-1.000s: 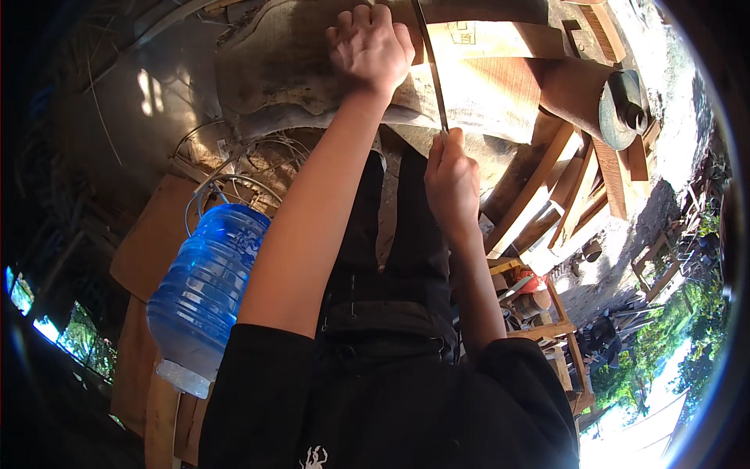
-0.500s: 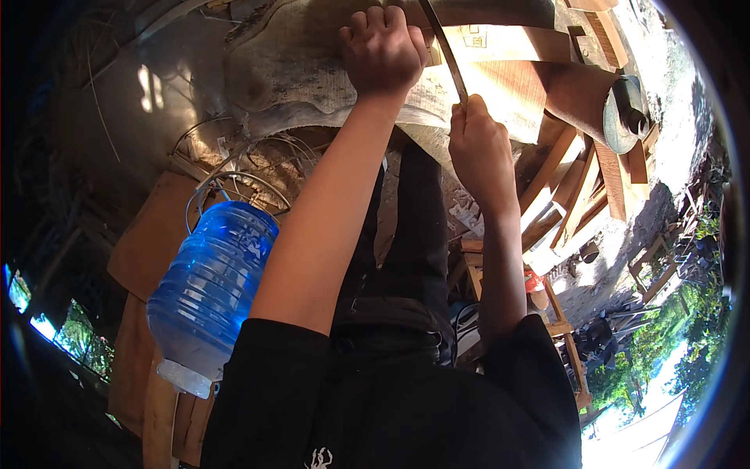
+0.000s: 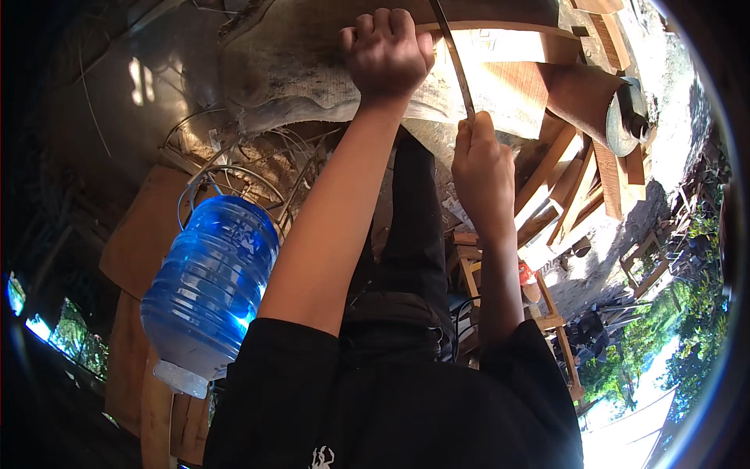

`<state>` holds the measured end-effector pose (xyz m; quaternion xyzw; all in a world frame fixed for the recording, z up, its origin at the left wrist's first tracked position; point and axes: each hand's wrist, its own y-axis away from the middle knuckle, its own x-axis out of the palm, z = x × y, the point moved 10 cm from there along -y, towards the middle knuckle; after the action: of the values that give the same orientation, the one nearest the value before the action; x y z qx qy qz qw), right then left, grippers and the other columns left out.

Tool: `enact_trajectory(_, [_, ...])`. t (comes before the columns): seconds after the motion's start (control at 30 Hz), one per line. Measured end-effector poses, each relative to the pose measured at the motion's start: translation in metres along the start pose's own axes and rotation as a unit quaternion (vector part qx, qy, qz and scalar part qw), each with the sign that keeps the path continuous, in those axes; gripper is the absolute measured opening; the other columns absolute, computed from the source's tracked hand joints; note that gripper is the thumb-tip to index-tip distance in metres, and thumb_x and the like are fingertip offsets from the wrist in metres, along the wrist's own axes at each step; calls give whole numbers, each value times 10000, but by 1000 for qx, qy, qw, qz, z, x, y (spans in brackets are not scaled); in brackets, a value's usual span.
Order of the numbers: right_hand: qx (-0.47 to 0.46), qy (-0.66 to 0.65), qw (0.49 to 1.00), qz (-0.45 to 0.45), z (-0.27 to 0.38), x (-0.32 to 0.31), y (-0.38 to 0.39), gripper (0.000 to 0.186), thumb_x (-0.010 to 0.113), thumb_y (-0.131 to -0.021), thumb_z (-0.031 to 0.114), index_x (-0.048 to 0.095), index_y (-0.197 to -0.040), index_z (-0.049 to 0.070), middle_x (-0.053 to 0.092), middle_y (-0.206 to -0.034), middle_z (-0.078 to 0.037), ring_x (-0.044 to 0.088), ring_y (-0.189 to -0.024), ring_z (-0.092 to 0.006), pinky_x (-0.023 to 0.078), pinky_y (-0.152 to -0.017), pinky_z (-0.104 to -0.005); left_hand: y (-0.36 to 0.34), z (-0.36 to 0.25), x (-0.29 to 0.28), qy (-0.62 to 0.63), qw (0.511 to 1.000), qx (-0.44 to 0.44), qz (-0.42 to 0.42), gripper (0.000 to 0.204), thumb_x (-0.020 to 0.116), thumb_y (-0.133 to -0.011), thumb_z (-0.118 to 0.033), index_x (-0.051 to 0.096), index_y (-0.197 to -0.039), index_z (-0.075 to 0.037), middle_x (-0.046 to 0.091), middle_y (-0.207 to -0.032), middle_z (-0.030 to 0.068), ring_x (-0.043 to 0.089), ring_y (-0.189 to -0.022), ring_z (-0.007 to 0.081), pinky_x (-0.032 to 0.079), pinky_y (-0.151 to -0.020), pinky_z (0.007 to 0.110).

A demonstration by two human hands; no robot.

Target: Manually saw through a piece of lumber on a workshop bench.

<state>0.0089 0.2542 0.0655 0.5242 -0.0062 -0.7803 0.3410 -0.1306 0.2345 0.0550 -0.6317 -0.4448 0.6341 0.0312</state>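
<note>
My left hand [image 3: 387,59] is closed near the top of the view, its fingers curled over the left end of a curved wooden piece [image 3: 508,45]. That piece lies on a thick wooden slab [image 3: 297,66] with a wavy near edge. In my right fist [image 3: 480,172] is the lower end of a long, narrow, dark metal tool [image 3: 457,66], like a file or blade. It points away from me and crosses the curved wood just right of my left hand. The tool's far end is cut off by the upper edge of the picture.
A large blue water bottle [image 3: 211,281] lies tilted at left beside my forearm, near looped cable or cane [image 3: 234,176]. At right are a round-ended roller-like part [image 3: 625,117], stacked wood offcuts [image 3: 609,180] and a wooden frame [image 3: 558,336].
My right hand has drawn the metal tool a little toward me. My left hand keeps its place on the wood. The whole view has shifted slightly.
</note>
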Motion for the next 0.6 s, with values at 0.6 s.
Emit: enact_trajectory(0.6, [28,0,999,18,5,-3,-2,185,416,-897,155,424,-805,-6,542,-559,-242,569,-555,-410,445,-489,-477,-18,-7,-11,27,999,-22,29,127,497,-685,-187,488,-727,-68,506,-708,80,512,-695,231,374,-626,367])
